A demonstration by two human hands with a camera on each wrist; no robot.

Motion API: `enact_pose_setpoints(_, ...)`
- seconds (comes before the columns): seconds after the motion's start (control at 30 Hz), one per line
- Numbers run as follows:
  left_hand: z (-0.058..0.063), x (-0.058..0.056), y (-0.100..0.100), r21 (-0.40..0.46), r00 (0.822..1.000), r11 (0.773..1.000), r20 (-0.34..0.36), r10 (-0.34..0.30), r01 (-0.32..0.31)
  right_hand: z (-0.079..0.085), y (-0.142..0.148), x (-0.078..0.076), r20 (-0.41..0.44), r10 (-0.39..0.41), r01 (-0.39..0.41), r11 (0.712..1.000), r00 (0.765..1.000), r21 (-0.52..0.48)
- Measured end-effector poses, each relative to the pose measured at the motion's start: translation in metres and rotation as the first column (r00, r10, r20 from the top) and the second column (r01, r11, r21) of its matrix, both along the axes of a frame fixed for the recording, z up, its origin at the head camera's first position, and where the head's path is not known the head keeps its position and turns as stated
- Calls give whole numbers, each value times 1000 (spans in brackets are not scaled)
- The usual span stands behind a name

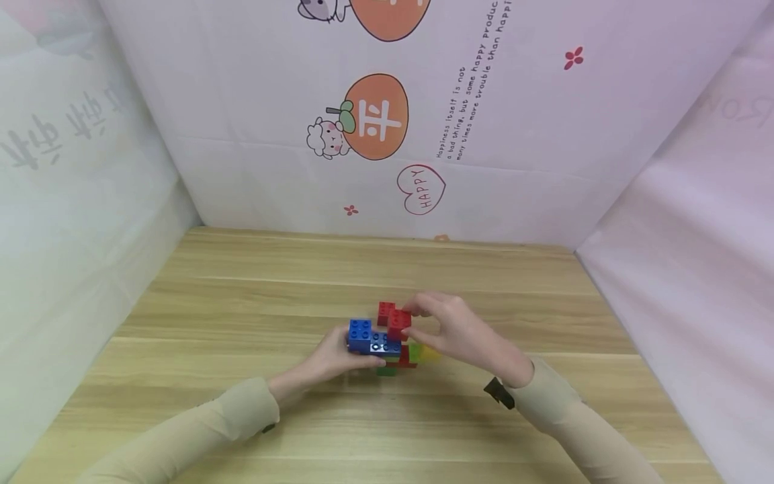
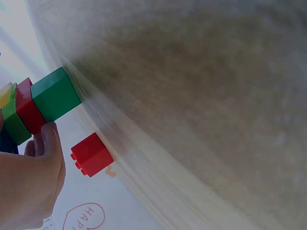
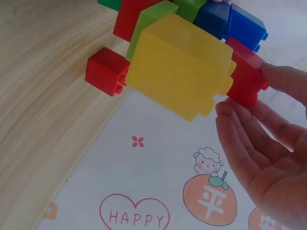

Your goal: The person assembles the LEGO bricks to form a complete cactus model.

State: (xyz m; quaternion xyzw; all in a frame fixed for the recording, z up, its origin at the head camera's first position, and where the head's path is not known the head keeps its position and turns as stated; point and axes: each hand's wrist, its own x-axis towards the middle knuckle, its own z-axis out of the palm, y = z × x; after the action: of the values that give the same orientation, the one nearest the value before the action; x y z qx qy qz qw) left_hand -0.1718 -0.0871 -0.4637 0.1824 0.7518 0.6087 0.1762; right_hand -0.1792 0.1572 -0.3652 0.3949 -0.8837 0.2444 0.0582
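Note:
My left hand point(image 1: 334, 356) grips a built stack of toy bricks from its left side. In the right wrist view the stack shows a yellow brick point(image 3: 177, 64) in front, light green and red bricks behind it, and a dark blue brick point(image 3: 212, 19) with a bright blue brick point(image 3: 248, 28) beside it. A green brick point(image 2: 56, 93) forms its lower end in the left wrist view. Between thumb and fingertips my right hand point(image 1: 447, 329) pinches a red brick point(image 1: 398, 324), right at the studs of the dark blue one.
A loose red brick point(image 1: 385, 312) stands on the wooden table point(image 1: 254, 296) just behind the stack. White printed sheets point(image 1: 502, 134) wall the table at the back and on both sides.

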Motion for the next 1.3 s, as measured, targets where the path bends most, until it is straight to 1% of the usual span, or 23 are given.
enact_pose_setpoints(0.2, 0, -1, 0, 6, 1000, 1000, -11, -4, 4, 1, -1, 3, 16, 3, -3, 1000, 1000, 19)
enact_pose_setpoints(0.47, -1, -1, 0, 1, 1000, 1000, -17, -11, 11, 0, -3, 6, 29, 27, -27, 999, 999, 25)
enact_pose_setpoints(0.7, 1, 0, -1, 1, 1000, 1000, -18, -7, 7, 1, -5, 7, 38, 32, -34, 999, 999, 28)
enact_pose_setpoints(0.83, 1, 0, -1, -5, 1000, 1000, -22, -1, 1, 1, -7, 7, 39, 49, -50, 998, 998, 25)
enact_pose_setpoints(1.0, 2, -1, 0, -6, 999, 1000, -33, -1, 1, 2, -8, 8, 40, 48, -49, 998, 998, 28)
enact_pose_setpoints(1.3, 2, 1, -1, -3, 1000, 1000, -18, 1, -1, 3, -10, 11, 20, 70, -70, 997, 997, 20)
